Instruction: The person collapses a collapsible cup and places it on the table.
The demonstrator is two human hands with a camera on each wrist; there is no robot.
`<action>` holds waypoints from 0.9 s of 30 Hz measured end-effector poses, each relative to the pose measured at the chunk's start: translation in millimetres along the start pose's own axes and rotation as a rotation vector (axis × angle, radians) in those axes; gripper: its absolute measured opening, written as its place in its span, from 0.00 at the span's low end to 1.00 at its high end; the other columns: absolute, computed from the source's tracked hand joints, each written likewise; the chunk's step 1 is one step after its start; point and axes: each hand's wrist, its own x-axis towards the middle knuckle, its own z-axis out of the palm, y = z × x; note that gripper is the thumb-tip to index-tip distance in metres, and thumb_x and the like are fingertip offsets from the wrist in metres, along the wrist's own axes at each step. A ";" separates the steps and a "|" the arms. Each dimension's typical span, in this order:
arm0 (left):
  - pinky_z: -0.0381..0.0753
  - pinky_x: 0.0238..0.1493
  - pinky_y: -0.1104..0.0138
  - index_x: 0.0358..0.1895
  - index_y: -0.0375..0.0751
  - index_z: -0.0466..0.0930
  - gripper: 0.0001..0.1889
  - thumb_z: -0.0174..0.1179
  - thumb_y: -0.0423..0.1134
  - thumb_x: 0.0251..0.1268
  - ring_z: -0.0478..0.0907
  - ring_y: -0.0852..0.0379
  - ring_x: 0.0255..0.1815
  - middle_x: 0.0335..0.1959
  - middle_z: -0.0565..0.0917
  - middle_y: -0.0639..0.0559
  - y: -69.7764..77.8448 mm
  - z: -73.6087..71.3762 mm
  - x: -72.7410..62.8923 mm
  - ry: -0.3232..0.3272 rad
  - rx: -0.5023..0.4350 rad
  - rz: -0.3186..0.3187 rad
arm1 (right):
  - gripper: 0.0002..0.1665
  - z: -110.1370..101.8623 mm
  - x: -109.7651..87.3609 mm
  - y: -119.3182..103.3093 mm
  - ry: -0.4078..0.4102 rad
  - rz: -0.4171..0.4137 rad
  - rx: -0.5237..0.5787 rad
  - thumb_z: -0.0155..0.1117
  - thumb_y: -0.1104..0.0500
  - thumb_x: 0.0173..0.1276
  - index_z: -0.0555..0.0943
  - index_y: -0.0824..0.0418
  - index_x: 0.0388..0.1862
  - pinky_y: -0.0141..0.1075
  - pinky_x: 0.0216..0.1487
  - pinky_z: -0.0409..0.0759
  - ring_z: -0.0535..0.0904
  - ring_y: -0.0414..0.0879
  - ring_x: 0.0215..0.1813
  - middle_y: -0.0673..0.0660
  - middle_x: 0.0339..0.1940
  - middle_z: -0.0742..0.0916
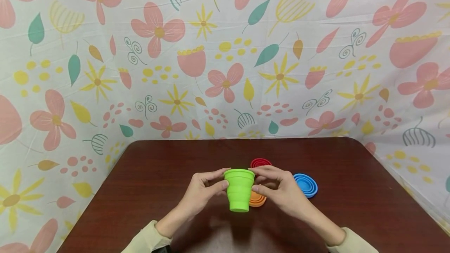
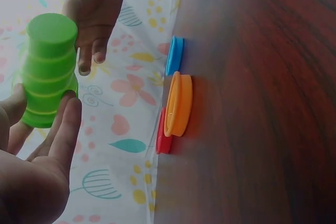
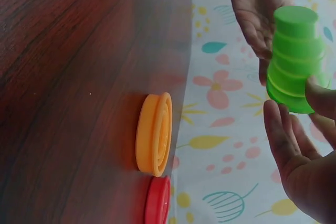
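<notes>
An expanded lime-green collapsible cup is held above the table between both hands, its wide rim up and narrow base down. My left hand grips its left side, thumb on the near wall and fingers by the rim. On the opposite side my right hand pinches it near the rim with thumb and fingers. Both wrist views show the ringed wall of the green cup and its flat base. Behind it, partly hidden by the cup and right hand, lies a flattened orange collapsible cup.
On the dark brown table are a flattened red cup, beyond the right hand and partly covered by it, and a flattened blue cup to its right. A flower-print cloth hangs behind the table and along its sides.
</notes>
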 end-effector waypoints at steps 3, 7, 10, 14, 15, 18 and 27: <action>0.88 0.49 0.44 0.69 0.28 0.78 0.22 0.65 0.31 0.75 0.89 0.53 0.42 0.58 0.86 0.35 -0.6 1.7 -0.9 0.016 -0.010 -0.015 | 0.31 0.4 0.1 -0.4 -0.011 -0.061 -0.010 0.74 0.69 0.68 0.82 0.61 0.70 0.40 0.47 0.90 0.87 0.51 0.47 0.58 0.57 0.85; 0.87 0.49 0.42 0.67 0.27 0.79 0.21 0.63 0.31 0.77 0.89 0.53 0.41 0.57 0.86 0.34 -2.1 3.5 -1.4 0.008 -0.016 -0.016 | 0.32 -0.2 0.0 -2.2 -0.035 -0.117 -0.039 0.74 0.70 0.68 0.82 0.58 0.71 0.40 0.42 0.90 0.86 0.49 0.45 0.57 0.56 0.86; 0.87 0.49 0.41 0.69 0.27 0.78 0.20 0.61 0.31 0.78 0.89 0.51 0.40 0.57 0.86 0.34 -2.1 3.6 -1.6 -0.028 -0.004 0.008 | 0.32 -1.4 -0.3 -2.6 -0.051 -0.119 -0.043 0.74 0.70 0.68 0.82 0.58 0.71 0.40 0.41 0.90 0.86 0.49 0.45 0.57 0.55 0.85; 0.86 0.48 0.39 0.73 0.33 0.76 0.22 0.59 0.32 0.81 0.90 0.49 0.41 0.55 0.86 0.35 0.3 2.9 -2.3 -0.074 0.037 0.037 | 0.32 -3.4 -1.1 -1.2 -0.064 -0.087 -0.015 0.73 0.70 0.69 0.81 0.60 0.71 0.40 0.46 0.90 0.86 0.49 0.47 0.58 0.56 0.85; 0.86 0.48 0.39 0.74 0.35 0.75 0.22 0.58 0.33 0.81 0.90 0.48 0.42 0.55 0.87 0.36 1.0 2.7 -2.4 -0.079 0.052 0.040 | 0.32 -4.0 -1.2 -0.8 -0.067 -0.077 -0.007 0.73 0.70 0.69 0.81 0.60 0.72 0.40 0.47 0.90 0.86 0.49 0.47 0.59 0.56 0.85; 0.86 0.46 0.38 0.76 0.39 0.73 0.24 0.58 0.34 0.82 0.90 0.41 0.42 0.53 0.87 0.38 3.0 3.0 -3.3 -0.085 0.074 0.036 | 0.32 -5.2 -1.5 0.5 -0.074 -0.056 0.004 0.72 0.69 0.70 0.80 0.60 0.72 0.40 0.50 0.89 0.86 0.49 0.47 0.59 0.53 0.85; 0.85 0.42 0.35 0.74 0.36 0.75 0.23 0.59 0.32 0.81 0.86 0.27 0.38 0.52 0.87 0.37 4.7 6.8 -4.4 -0.055 0.082 0.089 | 0.31 -4.5 -1.2 0.3 -0.106 -0.027 0.010 0.68 0.67 0.75 0.77 0.59 0.75 0.42 0.49 0.89 0.87 0.51 0.47 0.60 0.51 0.86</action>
